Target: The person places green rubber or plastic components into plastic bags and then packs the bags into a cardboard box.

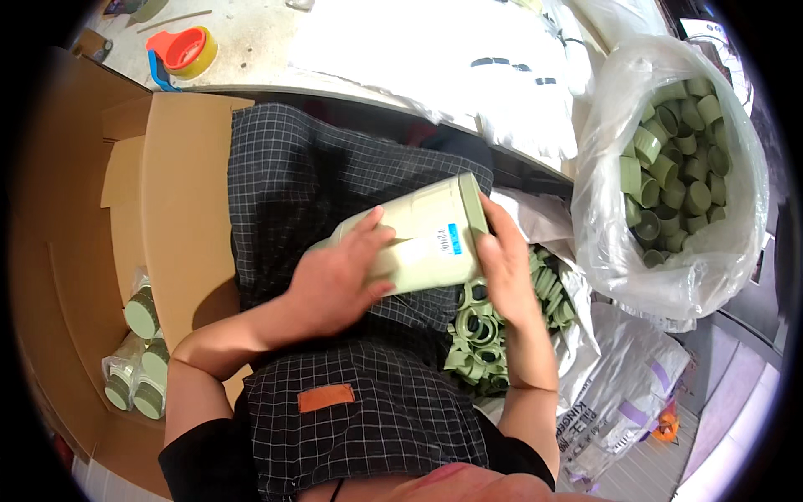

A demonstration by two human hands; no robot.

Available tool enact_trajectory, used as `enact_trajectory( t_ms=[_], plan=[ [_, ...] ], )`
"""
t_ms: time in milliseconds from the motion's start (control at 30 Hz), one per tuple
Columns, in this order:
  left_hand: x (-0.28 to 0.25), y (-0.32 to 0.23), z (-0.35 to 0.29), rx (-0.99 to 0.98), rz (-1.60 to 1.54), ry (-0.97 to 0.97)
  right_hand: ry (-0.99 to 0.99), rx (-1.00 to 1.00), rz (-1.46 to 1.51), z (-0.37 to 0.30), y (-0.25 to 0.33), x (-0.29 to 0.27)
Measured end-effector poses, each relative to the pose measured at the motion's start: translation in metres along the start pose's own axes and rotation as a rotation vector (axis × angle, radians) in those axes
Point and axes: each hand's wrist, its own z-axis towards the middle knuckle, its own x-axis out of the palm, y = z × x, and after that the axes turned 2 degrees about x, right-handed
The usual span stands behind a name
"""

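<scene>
A pale green plastic canister with a blue-and-white barcode label lies tilted across my lap, over a black checked apron. My left hand is wrapped over the left part of its body, fingers and thumb bent around it. At the canister's right end, my right hand grips the darker green rim or lid, fingers behind it and thumb in front. The underside of the canister is hidden.
On my left stands an open cardboard box with several wrapped green-ended containers. A clear plastic bag of green cups is at the right. Green ring-shaped parts fill a white sack. Red and yellow cups sit on the table.
</scene>
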Motion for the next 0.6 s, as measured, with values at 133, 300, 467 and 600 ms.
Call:
enact_trajectory(
  t_ms=[133,300,467,600],
  plan=[
    [-0.031,0.008,0.019,0.318,0.036,0.035,-0.036,-0.138,-0.15,0.04,-0.013,-0.025],
    [-0.085,-0.067,0.063,0.864,-0.125,-0.096,0.164,-0.046,0.272,0.037,-0.025,0.002],
    [-0.077,0.018,0.237,0.492,0.278,-0.484,0.154,-0.184,0.165,0.048,-0.021,0.002],
    [-0.048,0.103,0.309,-0.089,0.179,-0.337,0.139,-0.188,0.21,0.045,-0.024,-0.008]
  ],
)
